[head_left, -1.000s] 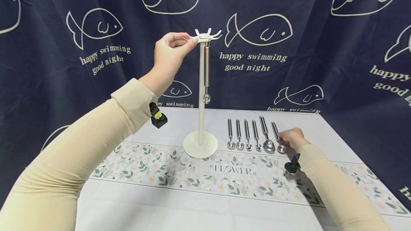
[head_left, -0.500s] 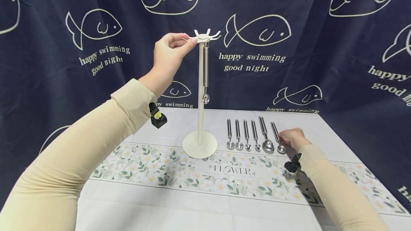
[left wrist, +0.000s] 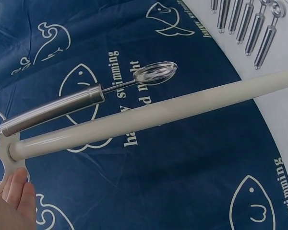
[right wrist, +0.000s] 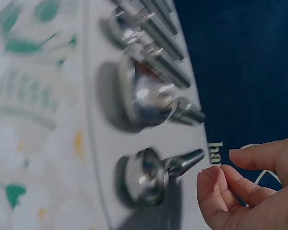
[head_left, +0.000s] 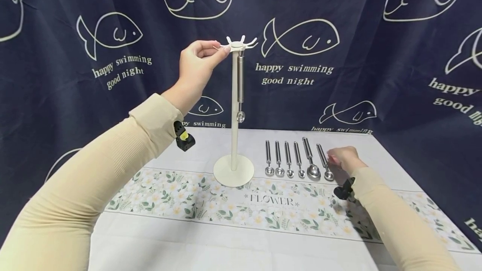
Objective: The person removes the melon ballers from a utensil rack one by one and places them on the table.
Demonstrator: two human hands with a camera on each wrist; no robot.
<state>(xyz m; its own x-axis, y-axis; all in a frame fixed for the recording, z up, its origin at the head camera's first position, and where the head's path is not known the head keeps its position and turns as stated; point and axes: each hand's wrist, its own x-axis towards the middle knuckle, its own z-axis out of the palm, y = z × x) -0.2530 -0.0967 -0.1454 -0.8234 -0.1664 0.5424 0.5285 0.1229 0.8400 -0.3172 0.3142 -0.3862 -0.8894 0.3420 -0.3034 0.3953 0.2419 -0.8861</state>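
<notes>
In the head view my left hand pinches the hooked top of a cream stand, thumb in front. From one of its hooks a steel melon baller hangs beside the pole; the left wrist view shows its oval bowl. My right hand is just to the right of the last tool in the row, a steel scoop with a small round head. In the right wrist view the thumb stands apart from the bent fingers, with nothing between them.
Several more steel scoops lie side by side, including a large-bowled scoop and a ring-headed one. The stand's round base rests on the white table, partly over a floral band. A navy curtain hangs behind.
My right hand has shifted slightly away from the last scoop's handle, leaving a small gap. The left hand keeps its grip on the stand; the head view has drifted a little.
</notes>
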